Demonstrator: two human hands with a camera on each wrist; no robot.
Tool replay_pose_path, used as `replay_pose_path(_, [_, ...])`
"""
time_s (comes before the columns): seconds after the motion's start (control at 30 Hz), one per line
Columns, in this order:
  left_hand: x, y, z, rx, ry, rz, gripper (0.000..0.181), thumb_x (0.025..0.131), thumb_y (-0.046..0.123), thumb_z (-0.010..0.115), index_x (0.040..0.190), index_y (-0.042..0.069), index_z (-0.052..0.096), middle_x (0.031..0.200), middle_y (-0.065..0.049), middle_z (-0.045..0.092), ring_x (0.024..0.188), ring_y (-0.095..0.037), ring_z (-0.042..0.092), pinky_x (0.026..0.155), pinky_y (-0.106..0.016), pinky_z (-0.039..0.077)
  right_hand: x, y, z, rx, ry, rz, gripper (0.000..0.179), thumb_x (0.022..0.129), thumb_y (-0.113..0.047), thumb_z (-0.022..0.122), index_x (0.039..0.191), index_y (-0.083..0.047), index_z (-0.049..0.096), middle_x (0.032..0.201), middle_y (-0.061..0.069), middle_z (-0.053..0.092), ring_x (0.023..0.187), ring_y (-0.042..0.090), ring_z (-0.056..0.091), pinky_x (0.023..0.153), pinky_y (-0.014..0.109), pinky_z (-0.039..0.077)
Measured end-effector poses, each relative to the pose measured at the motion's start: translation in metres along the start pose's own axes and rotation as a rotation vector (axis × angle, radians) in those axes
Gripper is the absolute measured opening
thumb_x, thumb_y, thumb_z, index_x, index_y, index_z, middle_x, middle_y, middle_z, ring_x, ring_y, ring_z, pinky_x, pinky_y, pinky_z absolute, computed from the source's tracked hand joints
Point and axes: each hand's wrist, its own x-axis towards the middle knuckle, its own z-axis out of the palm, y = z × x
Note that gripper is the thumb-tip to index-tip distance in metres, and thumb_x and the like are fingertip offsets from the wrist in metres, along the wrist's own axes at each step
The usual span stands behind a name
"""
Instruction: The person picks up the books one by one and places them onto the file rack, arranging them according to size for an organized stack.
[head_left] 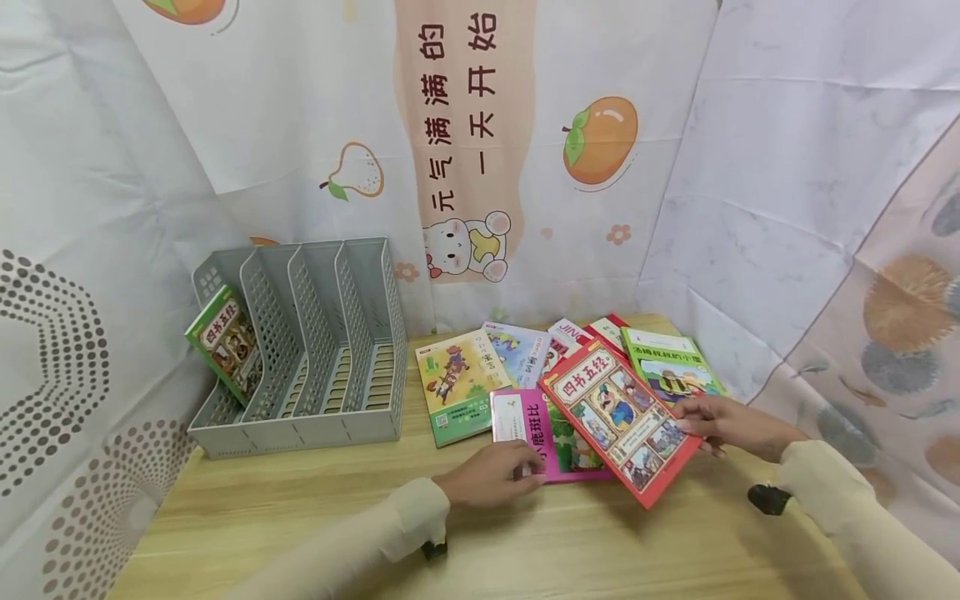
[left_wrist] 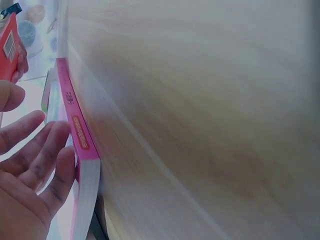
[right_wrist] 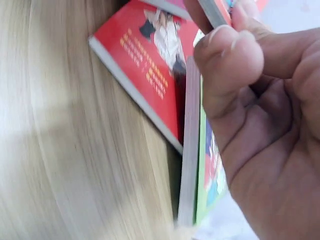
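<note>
1 red book slanted above the pink book, its long axis running far-left to near-right; I had the right hand pinching its right edge, the left hand, nearer the gray rack, fingers apart beside the pink book.

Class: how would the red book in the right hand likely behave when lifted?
The red book is probably fairly stiff: the right hand pinches one edge, yet it looks flat. It's likely light, since only that hand holds it.
</note>
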Motion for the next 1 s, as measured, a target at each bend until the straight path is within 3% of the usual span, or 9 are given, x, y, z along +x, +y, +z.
replay_pose_path(0.1, [0.004, 0.006, 0.003, -0.145, -0.023, -0.003, 0.037, 0.106, 0.047, 0.055, 0.122, 0.018, 0.07, 0.095, 0.013, 0.067, 0.074, 0.001, 0.061, 0.068, -0.018, 0.05, 0.007, -0.001, 0.005, 0.02, 0.002, -0.022, 0.023, 0.11, -0.011, 0.047, 0.11, 0.011, 0.049, 0.088, 0.007, 0.063, 0.064, 0.01, 0.055, 0.054, 0.03, 0.051])
replay_pose_path(0.23, [0.009, 0.019, 0.006, -0.386, -0.062, -0.04, 0.04, 0.104, 0.049, 0.057, 0.124, 0.016, 0.068, 0.093, 0.007, 0.071, 0.061, -0.012, 0.069, 0.063, -0.025, 0.055, 0.014, -0.004, 0.012, 0.02, 0.017, -0.038, 0.024, 0.11, -0.013, 0.048, 0.109, 0.011, 0.048, 0.089, 0.009, 0.061, 0.063, 0.01, 0.054, 0.053, 0.032, 0.051])
replay_pose_path(0.4, [0.019, 0.034, 0.009, -0.548, -0.078, -0.089, 0.039, 0.104, 0.048, 0.058, 0.126, 0.017, 0.067, 0.098, 0.003, 0.074, 0.058, -0.02, 0.071, 0.068, -0.028, 0.057, 0.022, -0.008, 0.022, 0.018, 0.055, -0.021, 0.025, 0.11, -0.015, 0.05, 0.114, 0.01, 0.05, 0.094, 0.014, 0.062, 0.065, 0.013, 0.054, 0.054, 0.03, 0.049])
replay_pose_path(0.57, [0.026, 0.043, 0.011, -0.713, -0.102, -0.117, 0.037, 0.105, 0.051, 0.054, 0.119, 0.017, 0.063, 0.097, -0.003, 0.078, 0.058, -0.029, 0.072, 0.054, -0.042, 0.056, 0.028, -0.01, 0.031, 0.012, 0.105, -0.016, 0.028, 0.109, -0.019, 0.052, 0.114, 0.008, 0.05, 0.089, 0.016, 0.058, 0.063, 0.014, 0.052, 0.053, 0.033, 0.048])
replay_pose_path(0.67, [0.03, 0.043, 0.01, -0.791, -0.075, -0.13, 0.038, 0.104, 0.052, 0.054, 0.116, 0.017, 0.061, 0.092, -0.005, 0.078, 0.058, -0.031, 0.072, 0.049, -0.043, 0.054, 0.031, -0.011, 0.035, 0.021, 0.122, -0.025, 0.028, 0.109, -0.021, 0.052, 0.112, 0.007, 0.048, 0.086, 0.014, 0.055, 0.063, 0.015, 0.051, 0.053, 0.034, 0.047])
replay_pose_path(0.8, [0.034, 0.041, 0.008, -0.871, -0.024, -0.16, 0.038, 0.102, 0.051, 0.058, 0.109, 0.015, 0.068, 0.089, -0.007, 0.078, 0.055, -0.028, 0.071, 0.049, -0.034, 0.054, 0.037, -0.012, 0.039, 0.049, 0.11, -0.044, 0.027, 0.11, -0.02, 0.051, 0.11, 0.007, 0.045, 0.087, 0.011, 0.054, 0.065, 0.014, 0.051, 0.053, 0.034, 0.047])
replay_pose_path(0.9, [0.036, 0.039, 0.007, -0.894, -0.011, -0.18, 0.039, 0.102, 0.05, 0.061, 0.102, 0.013, 0.073, 0.088, -0.011, 0.078, 0.053, -0.023, 0.069, 0.048, -0.03, 0.052, 0.042, -0.012, 0.042, 0.064, 0.1, -0.048, 0.026, 0.11, -0.02, 0.051, 0.108, 0.005, 0.045, 0.088, 0.009, 0.056, 0.066, 0.014, 0.052, 0.055, 0.032, 0.047])
replay_pose_path(1.0, [0.036, 0.039, 0.007, -0.909, -0.015, -0.2, 0.033, 0.102, 0.047, 0.062, 0.108, 0.017, 0.073, 0.087, -0.014, 0.077, 0.051, -0.02, 0.068, 0.047, -0.028, 0.051, 0.046, -0.013, 0.046, 0.071, 0.091, -0.04, 0.027, 0.11, -0.021, 0.052, 0.106, 0.005, 0.046, 0.089, 0.009, 0.057, 0.068, 0.014, 0.055, 0.057, 0.03, 0.049])
